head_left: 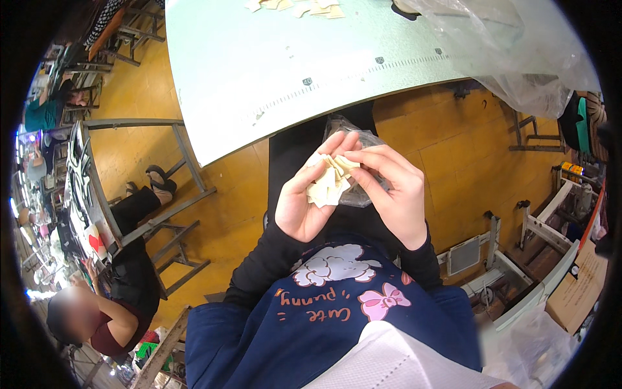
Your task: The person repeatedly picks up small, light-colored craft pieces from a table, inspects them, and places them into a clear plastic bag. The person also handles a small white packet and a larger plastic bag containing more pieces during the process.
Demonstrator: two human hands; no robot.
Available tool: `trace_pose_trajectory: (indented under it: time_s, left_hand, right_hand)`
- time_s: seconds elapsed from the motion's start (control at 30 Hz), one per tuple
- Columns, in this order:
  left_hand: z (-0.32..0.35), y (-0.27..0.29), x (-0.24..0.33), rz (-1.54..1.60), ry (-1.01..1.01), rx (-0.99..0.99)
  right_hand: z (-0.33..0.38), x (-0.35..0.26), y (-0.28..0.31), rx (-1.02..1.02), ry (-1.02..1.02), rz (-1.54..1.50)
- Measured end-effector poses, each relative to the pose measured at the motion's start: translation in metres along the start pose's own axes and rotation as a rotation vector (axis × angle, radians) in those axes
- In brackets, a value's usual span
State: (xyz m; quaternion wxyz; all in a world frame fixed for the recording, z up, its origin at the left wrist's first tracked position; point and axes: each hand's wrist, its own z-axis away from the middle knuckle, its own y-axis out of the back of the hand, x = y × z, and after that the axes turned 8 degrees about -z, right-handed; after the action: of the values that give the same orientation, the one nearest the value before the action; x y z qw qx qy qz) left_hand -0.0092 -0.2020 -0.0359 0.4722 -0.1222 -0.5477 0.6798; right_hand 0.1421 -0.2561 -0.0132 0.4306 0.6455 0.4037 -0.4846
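Above my lap, my left hand (299, 202) is cupped palm up around a pile of small cream-coloured flat pieces (328, 188). The pieces look like cut scraps of stiff sheet with angular edges; their exact material I cannot tell. From the right, my right hand (400, 194) reaches over the pile, its thumb and index finger pinched on one piece at the pile's upper right edge. Behind and below both hands lies a crumpled clear plastic bag (371, 137), partly hidden by them.
A pale green table (227, 78) with a printed scale stands ahead, bearing more cream pieces (317, 9) at its far side. Clear plastic sheeting (518, 58) hangs over its right corner. A co-worker (133, 279) sits at left near metal frames. Machine parts and a cardboard box (578, 285) are at right.
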Motion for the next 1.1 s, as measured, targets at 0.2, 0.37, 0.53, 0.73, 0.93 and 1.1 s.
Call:
trace_pose_trajectory:
  time_s: [0.2,0.37,0.53,0.73,0.93,1.1]
  left_hand:
    - [0.002,0.003,-0.003,0.038,0.038,0.050]
    - [0.007,0.009,0.005,0.081,-0.003,0.139]
    - [0.015,0.013,0.019,0.011,-0.038,0.141]
    - [0.013,0.008,0.013,-0.052,0.011,0.081]
    - [0.012,0.002,0.003,-0.040,0.074,0.044]
    - [0.012,0.004,0.005,-0.018,0.097,0.039]
  right_hand:
    - [0.003,0.004,0.001,0.174,0.098,0.128]
    - [0.010,0.005,0.009,0.227,-0.045,-0.051]
    - [0.017,0.002,0.015,0.048,-0.124,0.047]
    - [0.014,-0.001,0.006,0.028,-0.121,0.051]
    - [0.006,-0.002,-0.014,-0.036,0.040,0.166]
    - [0.006,-0.005,-0.004,0.063,0.046,0.138]
